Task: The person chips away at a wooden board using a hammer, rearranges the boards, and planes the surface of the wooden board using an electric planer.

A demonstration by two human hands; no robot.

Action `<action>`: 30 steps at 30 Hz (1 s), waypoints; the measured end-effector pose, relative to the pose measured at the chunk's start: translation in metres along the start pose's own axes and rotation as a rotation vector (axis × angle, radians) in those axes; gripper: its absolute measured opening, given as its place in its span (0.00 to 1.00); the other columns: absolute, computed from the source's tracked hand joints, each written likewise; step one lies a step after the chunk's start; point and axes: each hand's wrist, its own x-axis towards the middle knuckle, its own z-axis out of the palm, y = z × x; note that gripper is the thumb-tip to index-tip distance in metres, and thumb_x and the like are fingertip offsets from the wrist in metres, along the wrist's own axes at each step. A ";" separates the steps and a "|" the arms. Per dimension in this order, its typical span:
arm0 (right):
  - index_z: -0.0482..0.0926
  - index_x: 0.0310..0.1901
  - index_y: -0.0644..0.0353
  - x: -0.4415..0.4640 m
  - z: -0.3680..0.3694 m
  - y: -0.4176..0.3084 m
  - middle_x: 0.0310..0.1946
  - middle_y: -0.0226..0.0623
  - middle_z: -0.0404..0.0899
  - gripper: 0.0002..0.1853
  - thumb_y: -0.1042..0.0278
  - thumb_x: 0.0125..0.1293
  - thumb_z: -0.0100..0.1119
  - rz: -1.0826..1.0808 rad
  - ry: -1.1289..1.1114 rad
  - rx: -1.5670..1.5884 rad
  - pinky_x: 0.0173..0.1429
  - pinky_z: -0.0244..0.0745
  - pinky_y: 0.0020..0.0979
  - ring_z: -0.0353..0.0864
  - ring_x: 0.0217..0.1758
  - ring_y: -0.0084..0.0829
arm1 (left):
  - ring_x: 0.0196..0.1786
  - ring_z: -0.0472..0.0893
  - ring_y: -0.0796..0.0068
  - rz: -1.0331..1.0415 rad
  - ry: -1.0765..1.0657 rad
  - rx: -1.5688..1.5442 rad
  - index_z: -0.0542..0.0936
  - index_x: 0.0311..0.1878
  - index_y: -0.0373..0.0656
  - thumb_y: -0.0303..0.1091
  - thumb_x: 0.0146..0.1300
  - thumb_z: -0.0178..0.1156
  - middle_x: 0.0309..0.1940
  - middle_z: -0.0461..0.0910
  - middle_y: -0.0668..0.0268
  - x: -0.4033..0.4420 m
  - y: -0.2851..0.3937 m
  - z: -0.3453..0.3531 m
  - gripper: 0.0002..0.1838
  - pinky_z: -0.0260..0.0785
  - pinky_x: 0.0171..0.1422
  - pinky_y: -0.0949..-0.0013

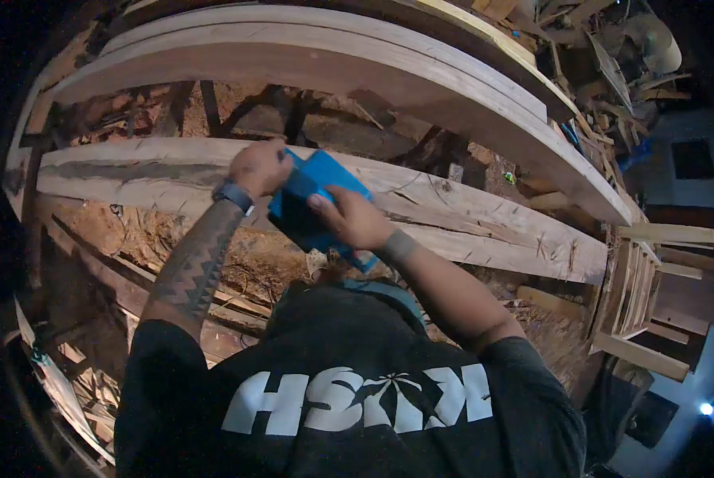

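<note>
A blue box [315, 179] is held tilted in front of my body, above a long rough timber beam [492, 211]. My left hand [261, 167], with a dark watch at the wrist, is closed at the box's upper left corner; its fingertips are partly hidden. My right hand [353, 219] grips the box's right side, thumb lying across the near face and the other fingers out of sight. The beam carries a dark streak on its left part and a lengthwise crack on its right. Whether the box touches the beam, I cannot tell.
Stacked planed boards [333, 52] run across the far side. A wooden frame with slats [636, 287] stands at the right. Wood scraps [596, 48] pile up at the back right, and sawdust and offcuts cover the ground [237, 263] below the beam.
</note>
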 end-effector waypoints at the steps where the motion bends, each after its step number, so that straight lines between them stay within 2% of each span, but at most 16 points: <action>1: 0.80 0.52 0.69 -0.014 -0.009 0.009 0.41 0.65 0.84 0.33 0.37 0.82 0.47 0.004 0.042 -0.029 0.53 0.76 0.55 0.84 0.46 0.63 | 0.48 0.86 0.42 0.047 -0.010 -0.025 0.85 0.44 0.45 0.51 0.65 0.58 0.43 0.87 0.49 0.003 0.010 0.014 0.19 0.77 0.51 0.41; 4: 0.79 0.55 0.66 -0.063 -0.032 0.052 0.40 0.61 0.85 0.29 0.41 0.83 0.48 0.088 0.104 -0.059 0.52 0.76 0.54 0.84 0.44 0.63 | 0.47 0.87 0.45 0.076 -0.035 -0.069 0.86 0.43 0.47 0.50 0.61 0.60 0.41 0.87 0.50 -0.001 0.075 0.039 0.18 0.78 0.50 0.44; 6: 0.79 0.55 0.65 -0.101 -0.056 0.081 0.40 0.58 0.85 0.27 0.43 0.83 0.49 0.120 0.124 -0.043 0.52 0.75 0.52 0.83 0.44 0.59 | 0.43 0.87 0.45 0.341 0.108 -0.202 0.87 0.42 0.46 0.50 0.58 0.61 0.37 0.87 0.52 0.001 0.108 0.077 0.18 0.79 0.47 0.45; 8: 0.78 0.55 0.65 -0.148 -0.079 0.104 0.41 0.58 0.84 0.25 0.46 0.84 0.49 0.150 0.224 -0.003 0.51 0.75 0.50 0.83 0.45 0.57 | 0.39 0.87 0.45 0.419 0.098 -0.221 0.87 0.37 0.46 0.50 0.56 0.63 0.33 0.87 0.52 0.008 0.162 0.110 0.18 0.79 0.42 0.45; 10: 0.78 0.55 0.65 -0.192 -0.096 0.159 0.41 0.51 0.83 0.23 0.48 0.85 0.48 0.155 0.314 0.007 0.51 0.74 0.44 0.82 0.46 0.45 | 0.35 0.86 0.43 0.575 0.075 -0.391 0.85 0.34 0.45 0.51 0.56 0.64 0.31 0.86 0.51 0.020 0.216 0.155 0.18 0.79 0.41 0.44; 12: 0.78 0.55 0.64 -0.237 -0.127 0.179 0.40 0.40 0.81 0.22 0.50 0.86 0.47 0.323 0.316 0.108 0.53 0.73 0.38 0.77 0.46 0.33 | 0.35 0.86 0.43 0.677 -0.083 -0.501 0.85 0.31 0.44 0.51 0.55 0.64 0.29 0.85 0.50 0.023 0.271 0.154 0.18 0.79 0.39 0.45; 14: 0.78 0.55 0.65 -0.275 -0.153 0.222 0.41 0.33 0.80 0.24 0.48 0.86 0.46 0.383 0.341 0.137 0.51 0.71 0.37 0.73 0.45 0.28 | 0.36 0.87 0.44 0.727 -0.003 -0.452 0.85 0.30 0.44 0.51 0.54 0.63 0.29 0.85 0.50 0.028 0.325 0.188 0.18 0.80 0.39 0.46; 15: 0.78 0.54 0.65 -0.295 -0.167 0.245 0.41 0.29 0.79 0.25 0.47 0.86 0.45 0.413 0.354 0.152 0.50 0.70 0.36 0.71 0.45 0.26 | 0.36 0.87 0.44 0.712 -0.110 -0.365 0.86 0.32 0.44 0.51 0.54 0.64 0.29 0.86 0.50 0.029 0.350 0.189 0.18 0.80 0.40 0.46; 17: 0.79 0.54 0.65 -0.309 -0.199 0.235 0.42 0.28 0.79 0.24 0.47 0.85 0.47 0.239 0.323 0.112 0.50 0.70 0.35 0.70 0.45 0.24 | 0.38 0.88 0.45 0.710 -0.277 -0.230 0.87 0.34 0.45 0.51 0.53 0.64 0.31 0.86 0.50 0.032 0.381 0.177 0.18 0.80 0.42 0.46; 18: 0.79 0.54 0.66 -0.313 -0.205 0.251 0.42 0.29 0.80 0.24 0.48 0.85 0.47 0.242 0.325 0.147 0.50 0.70 0.36 0.71 0.46 0.25 | 0.38 0.88 0.45 0.728 -0.335 -0.182 0.87 0.36 0.45 0.51 0.53 0.64 0.32 0.87 0.50 0.034 0.389 0.172 0.18 0.80 0.43 0.46; 20: 0.79 0.53 0.67 -0.322 -0.210 0.285 0.43 0.31 0.80 0.24 0.48 0.85 0.49 0.255 0.318 0.211 0.50 0.71 0.36 0.72 0.46 0.25 | 0.39 0.88 0.46 0.832 -0.355 -0.183 0.88 0.40 0.47 0.51 0.54 0.64 0.34 0.87 0.49 0.044 0.382 0.168 0.19 0.80 0.44 0.46; 23: 0.79 0.56 0.69 -0.286 -0.188 0.240 0.42 0.38 0.81 0.25 0.49 0.84 0.52 0.233 0.441 0.129 0.54 0.73 0.37 0.76 0.46 0.30 | 0.41 0.88 0.46 0.995 -0.373 -0.236 0.88 0.45 0.50 0.52 0.55 0.64 0.38 0.88 0.49 0.060 0.342 0.164 0.20 0.80 0.46 0.45; 25: 0.78 0.62 0.70 -0.252 -0.187 0.231 0.46 0.49 0.83 0.27 0.48 0.83 0.54 0.153 0.306 -0.008 0.61 0.74 0.39 0.81 0.51 0.38 | 0.41 0.88 0.46 1.004 -0.365 -0.301 0.87 0.47 0.51 0.54 0.56 0.63 0.37 0.87 0.50 0.061 0.304 0.138 0.22 0.79 0.45 0.44; 27: 0.76 0.67 0.69 -0.216 -0.189 0.193 0.53 0.57 0.84 0.29 0.47 0.83 0.54 0.260 0.081 0.014 0.66 0.74 0.40 0.83 0.57 0.44 | 0.41 0.87 0.45 0.808 -0.355 -0.152 0.87 0.48 0.52 0.54 0.57 0.63 0.37 0.87 0.52 0.048 0.275 0.122 0.21 0.78 0.45 0.44; 29: 0.78 0.63 0.70 -0.186 -0.159 0.178 0.52 0.59 0.84 0.30 0.45 0.83 0.52 0.091 0.126 0.020 0.63 0.76 0.45 0.84 0.58 0.49 | 0.42 0.86 0.45 0.777 -0.232 -0.241 0.87 0.47 0.50 0.52 0.58 0.63 0.37 0.86 0.52 0.040 0.236 0.103 0.20 0.78 0.46 0.45; 30: 0.78 0.59 0.67 -0.171 -0.146 0.171 0.46 0.51 0.81 0.26 0.46 0.84 0.52 0.076 0.128 0.015 0.58 0.75 0.41 0.81 0.52 0.41 | 0.43 0.85 0.44 0.749 -0.274 -0.185 0.86 0.46 0.49 0.51 0.58 0.63 0.37 0.86 0.53 0.037 0.221 0.084 0.19 0.77 0.47 0.45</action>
